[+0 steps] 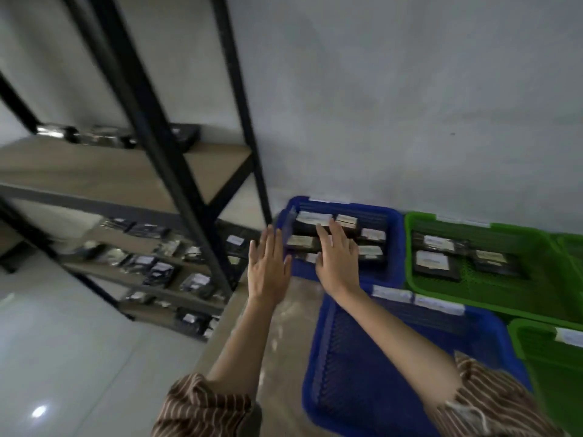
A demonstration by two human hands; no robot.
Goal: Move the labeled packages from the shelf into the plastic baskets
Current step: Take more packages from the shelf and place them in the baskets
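Both hands, left hand (268, 272) and right hand (336, 263), are hovering flat-fingered and empty over the blue basket (394, 247), with the shelf packages (157, 269) lying leftward, nearer the left.

Dark flat packages with white labels (315, 219) fill the far blue plastic basket (394, 244); more lie in the green plastic basket (410, 247) and on the black-framed shelf (142, 197).

Two hands (269, 266) (336, 258). Two blue baskets (396, 244) (315, 357). At least two green baskets (410, 247) (517, 335). Three packages in far green basket (437, 263). Shelf packages blurred, uncountable.
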